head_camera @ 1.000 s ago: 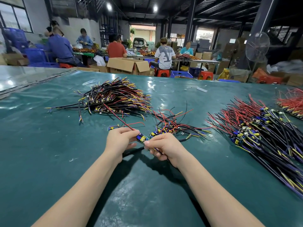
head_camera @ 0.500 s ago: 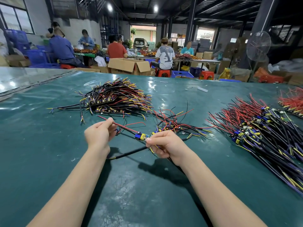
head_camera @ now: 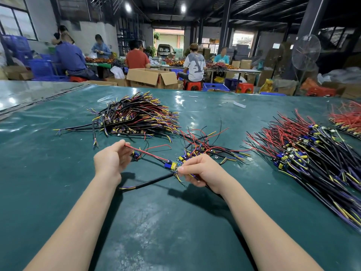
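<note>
Two raised hands: left (head_camera: 112,159) pinches red wire (head_camera: 150,153), right (head_camera: 201,171) pinches board (head_camera: 172,165).

green table (head_camera: 58,173) | ceiling lamps (head_camera: 128,6) | standing fan (head_camera: 305,52) | window (head_camera: 17,22)

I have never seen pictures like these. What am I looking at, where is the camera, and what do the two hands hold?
There is no machine: a person works with bare hands. The camera sits on the person's head and looks down over both forearms. The left hand pinches the end of a red wire. The right hand holds the small circuit board that this wire runs to; a black cable leaves it too. On the green table cover lie piles of similar wired boards: a left pile, a small middle pile, a large right pile.
</note>
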`<state>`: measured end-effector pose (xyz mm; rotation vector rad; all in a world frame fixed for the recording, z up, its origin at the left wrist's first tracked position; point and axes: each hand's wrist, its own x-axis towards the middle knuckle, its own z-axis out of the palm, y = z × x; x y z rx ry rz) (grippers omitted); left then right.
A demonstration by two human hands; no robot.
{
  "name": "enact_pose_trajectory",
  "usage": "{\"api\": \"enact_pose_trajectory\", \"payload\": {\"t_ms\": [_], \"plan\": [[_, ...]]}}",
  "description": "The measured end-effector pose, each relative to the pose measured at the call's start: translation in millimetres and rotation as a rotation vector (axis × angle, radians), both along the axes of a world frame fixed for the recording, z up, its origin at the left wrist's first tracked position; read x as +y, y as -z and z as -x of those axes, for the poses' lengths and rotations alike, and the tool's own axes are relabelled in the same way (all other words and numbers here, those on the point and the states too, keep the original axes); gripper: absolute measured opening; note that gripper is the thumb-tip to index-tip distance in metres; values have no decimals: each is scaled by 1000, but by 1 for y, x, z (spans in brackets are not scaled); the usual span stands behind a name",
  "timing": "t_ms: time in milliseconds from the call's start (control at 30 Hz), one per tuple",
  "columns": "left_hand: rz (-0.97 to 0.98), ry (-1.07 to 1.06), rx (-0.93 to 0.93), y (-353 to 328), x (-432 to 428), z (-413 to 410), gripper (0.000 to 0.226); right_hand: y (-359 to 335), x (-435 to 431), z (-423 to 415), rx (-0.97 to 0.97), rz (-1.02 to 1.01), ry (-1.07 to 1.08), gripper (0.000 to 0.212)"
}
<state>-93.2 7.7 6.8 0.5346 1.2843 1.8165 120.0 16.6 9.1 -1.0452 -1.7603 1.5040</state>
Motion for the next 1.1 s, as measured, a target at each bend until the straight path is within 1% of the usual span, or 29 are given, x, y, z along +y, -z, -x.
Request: {"api": "enact_pose_trajectory", "payload": {"t_ms": [67, 100, 133, 233, 267, 333, 400, 467, 600, 667, 733, 800, 867, 900, 1000, 1100], "plan": [[-38, -91, 178, 2, -1, -2, 25, 1, 2, -2, -2, 24, 21, 29], [-51, -111, 209, 2, -1, -2, 26, 1, 3, -3, -1, 36, 31, 30], [-52, -116, 186, 2, -1, 0, 27, 2, 4, -4, -1, 43, 44, 32], [-31, -75, -40, 0, -3, 15, 28, 3, 8, -12, 15, 63, 125, 30], [-20, -52, -59, 0, -4, 19, 28, 3, 10, -15, 38, 79, 158, 28], [-17, -4, -11, 2, -4, 19, 29, 5, 12, -19, 88, 107, 197, 27], [-22, 82, 73, 2, -3, 10, 32, 5, 13, -19, 117, 105, 196, 34], [-3, 223, 166, 1, -1, -3, 34, 5, 12, -16, 131, 85, 166, 39], [-7, 504, 252, 4, -4, -24, 23, 3, 8, -8, 92, 42, 101, 38], [-23, 560, 262, 7, -5, -31, 19, 4, 6, -5, 70, 39, 73, 39], [-10, 544, 299, 8, -6, -33, 16, 4, 4, -3, 61, 44, 62, 39], [10, 506, 314, 8, -6, -34, 17, 3, 4, -3, 61, 44, 65, 35], [12, 457, 288, 8, -5, -37, 18, 2, 2, -1, 62, 35, 66, 31], [12, 423, 260, 8, -5, -38, 17, 1, 1, 1, 60, 29, 65, 32], [25, 262, 99, 4, -2, -31, 16, -1, -1, 8, 59, 14, 65, 41], [6, 103, -113, 0, 0, -7, 21, -4, -3, 9, 67, 7, 58, 42]]}}
